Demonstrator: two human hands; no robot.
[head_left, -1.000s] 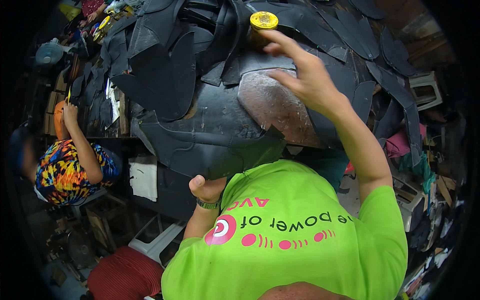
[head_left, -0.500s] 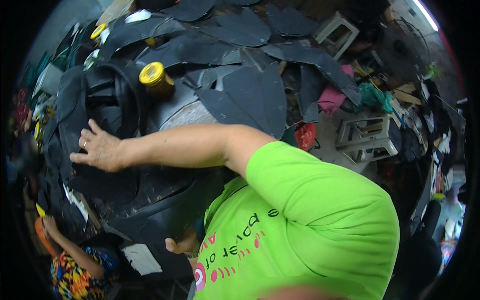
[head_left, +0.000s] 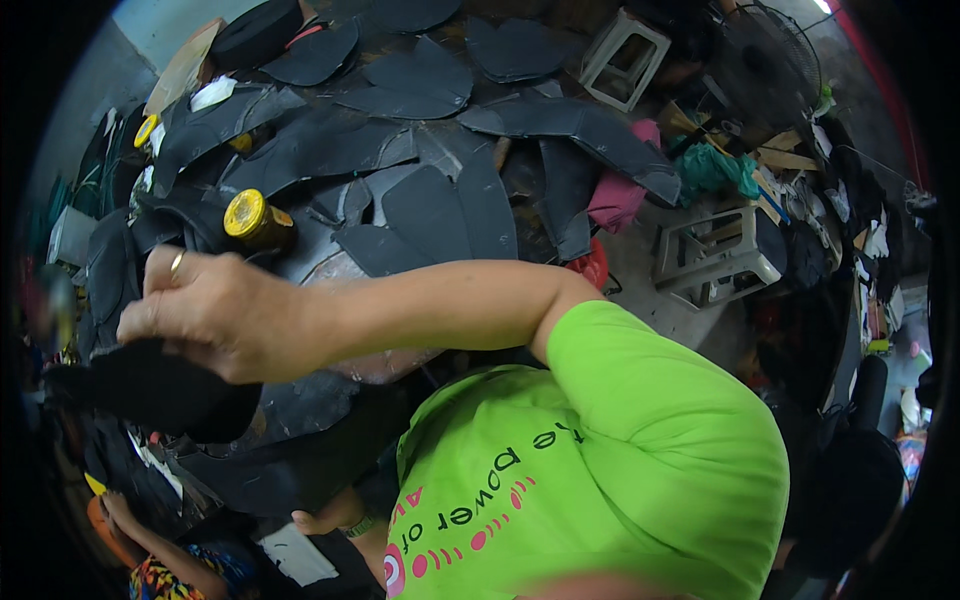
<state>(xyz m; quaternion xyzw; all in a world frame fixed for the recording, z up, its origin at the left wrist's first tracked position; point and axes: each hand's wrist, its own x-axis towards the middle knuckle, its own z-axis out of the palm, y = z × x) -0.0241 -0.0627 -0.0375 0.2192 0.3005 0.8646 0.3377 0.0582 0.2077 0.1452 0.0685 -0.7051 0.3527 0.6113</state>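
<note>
Right hand: fingers were closed on a black cut piece at the left of the bench, its long axis running left to right, narrow end pointing left. Left hand: thumb lay at the near edge of a black panel, other fingers hidden, grip undeterminable. Step in hand, as judged, was shifting the piece; the next move called for a firm pinch, clear of the yellow-lidded jar on the far side.

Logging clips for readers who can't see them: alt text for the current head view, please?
A person's right hand grips a dark piece; their left hand is at the edge of a black panel. Beyond is a yellow-lidded jar among flat black cut pieces.
</note>
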